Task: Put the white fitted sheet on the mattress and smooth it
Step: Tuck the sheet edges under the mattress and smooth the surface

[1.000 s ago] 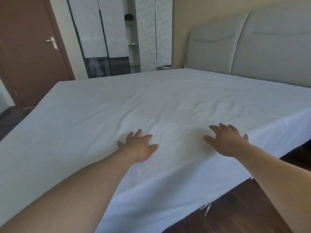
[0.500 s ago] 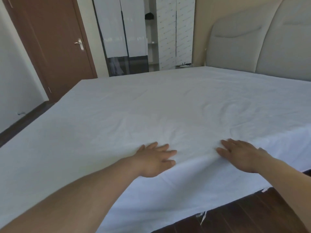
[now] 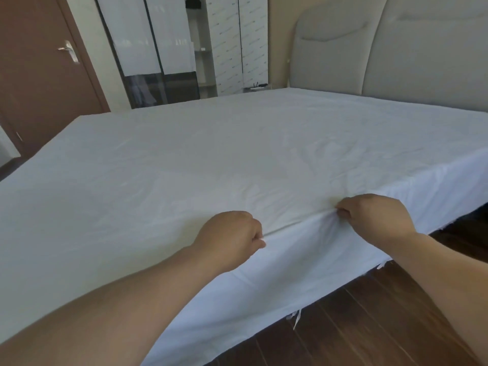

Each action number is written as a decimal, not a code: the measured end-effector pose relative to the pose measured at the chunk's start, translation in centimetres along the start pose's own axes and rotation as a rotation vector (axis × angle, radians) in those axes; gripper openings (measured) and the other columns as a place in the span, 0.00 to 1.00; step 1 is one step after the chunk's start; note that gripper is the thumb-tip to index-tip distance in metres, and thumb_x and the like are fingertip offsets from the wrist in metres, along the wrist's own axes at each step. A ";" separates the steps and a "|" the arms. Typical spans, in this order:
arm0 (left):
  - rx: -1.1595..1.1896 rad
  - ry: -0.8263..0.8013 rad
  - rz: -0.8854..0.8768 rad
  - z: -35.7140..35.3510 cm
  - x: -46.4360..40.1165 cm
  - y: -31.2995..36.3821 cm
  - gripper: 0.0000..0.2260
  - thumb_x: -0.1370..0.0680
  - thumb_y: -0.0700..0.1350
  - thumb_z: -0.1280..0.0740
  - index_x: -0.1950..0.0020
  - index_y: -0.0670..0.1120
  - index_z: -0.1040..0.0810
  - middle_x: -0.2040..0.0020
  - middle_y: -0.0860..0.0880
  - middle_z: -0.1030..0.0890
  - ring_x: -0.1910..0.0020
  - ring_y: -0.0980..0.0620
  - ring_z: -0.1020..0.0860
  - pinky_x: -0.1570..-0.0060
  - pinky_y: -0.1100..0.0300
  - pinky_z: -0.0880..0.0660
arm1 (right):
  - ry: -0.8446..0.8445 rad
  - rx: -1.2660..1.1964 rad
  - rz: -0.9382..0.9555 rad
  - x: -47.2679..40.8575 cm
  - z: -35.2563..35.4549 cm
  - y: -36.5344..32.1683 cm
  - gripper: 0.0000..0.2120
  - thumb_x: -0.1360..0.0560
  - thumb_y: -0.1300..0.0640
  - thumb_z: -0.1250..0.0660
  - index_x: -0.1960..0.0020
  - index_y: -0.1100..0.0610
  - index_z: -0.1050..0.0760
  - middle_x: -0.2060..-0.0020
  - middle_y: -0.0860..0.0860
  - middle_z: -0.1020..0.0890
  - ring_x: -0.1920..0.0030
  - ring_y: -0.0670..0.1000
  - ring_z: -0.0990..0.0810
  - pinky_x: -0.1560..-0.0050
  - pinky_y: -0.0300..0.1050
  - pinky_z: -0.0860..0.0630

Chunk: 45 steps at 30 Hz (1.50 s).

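Head view, looking down the bed: the white cotton fitted sheet (image 3: 211,159) already covers the whole top of the mattress and hangs down its near side toward the dark wooden plank floor (image 3: 383,320) at 5 o'clock. Your left hand (image 3: 232,239) at 6 o'clock and your right hand (image 3: 375,217) at 4 o'clock both sit on the near top edge, fingers curled in, each pinching a fold of the cloth right at the corner line.

Expect the sheet to be light, thin and limp. It will slide easily over the mattress and bunch wherever you pull unevenly, so draw with both hands together. The edge fold you have now looks like the sensible hold; gripping the flat top would only raise new creases. Shallow wrinkles fan out at 2 o'clock, beyond your right hand, and those are probably what a pull toward you and downward would flatten. A loose white tie or thread (image 3: 294,318) dangles from the hem near the floor; do not tug it.

For containers, only the tall wardrobe with white and dark glass panels (image 3: 148,51) at 11 o'clock shows. Something hangs dimly behind the dark glass, though you cannot make out what.
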<state>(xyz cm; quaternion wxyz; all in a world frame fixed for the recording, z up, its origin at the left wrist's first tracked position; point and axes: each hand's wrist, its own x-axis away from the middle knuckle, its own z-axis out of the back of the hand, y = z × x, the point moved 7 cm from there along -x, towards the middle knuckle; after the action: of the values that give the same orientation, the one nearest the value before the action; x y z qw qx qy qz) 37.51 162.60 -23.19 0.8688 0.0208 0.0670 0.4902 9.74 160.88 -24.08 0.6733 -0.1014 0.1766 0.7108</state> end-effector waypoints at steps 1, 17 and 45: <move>-0.015 0.027 -0.023 0.0 0.0 0.2 0.11 0.17 0.56 0.36 0.50 0.52 0.18 0.54 0.54 0.22 0.53 0.50 0.22 0.52 0.53 0.23 | 0.033 0.007 -0.001 0.3 -0.1 0.1 0.06 0.21 0.50 0.33 0.54 0.46 0.18 0.67 0.46 0.21 0.65 0.52 0.22 0.70 0.43 0.27; 0.414 -0.011 -0.177 2.1 1.5 1.4 0.09 0.18 0.54 0.35 0.40 0.58 0.19 0.59 0.57 0.17 0.60 0.59 0.21 0.53 0.57 0.23 | 0.279 -0.166 -0.253 1.7 -0.3 0.3 0.13 0.23 0.53 0.33 0.39 0.52 0.21 0.52 0.51 0.17 0.43 0.62 0.25 0.41 0.61 0.30; 0.089 -0.576 0.065 1.0 8.2 4.8 0.27 0.22 0.68 0.37 0.29 0.55 0.27 0.38 0.53 0.23 0.46 0.51 0.24 0.48 0.58 0.25 | -0.312 -0.371 -0.013 5.9 0.9 -6.1 0.12 0.22 0.37 0.37 0.40 0.34 0.31 0.43 0.41 0.29 0.41 0.50 0.27 0.41 0.51 0.26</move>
<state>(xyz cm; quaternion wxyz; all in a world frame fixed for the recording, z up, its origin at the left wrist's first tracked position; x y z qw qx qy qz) 37.72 172.13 -22.49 0.8340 0.1995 -0.1617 0.4883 15.42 166.84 -26.25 0.6668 -0.1135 -0.0638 0.7338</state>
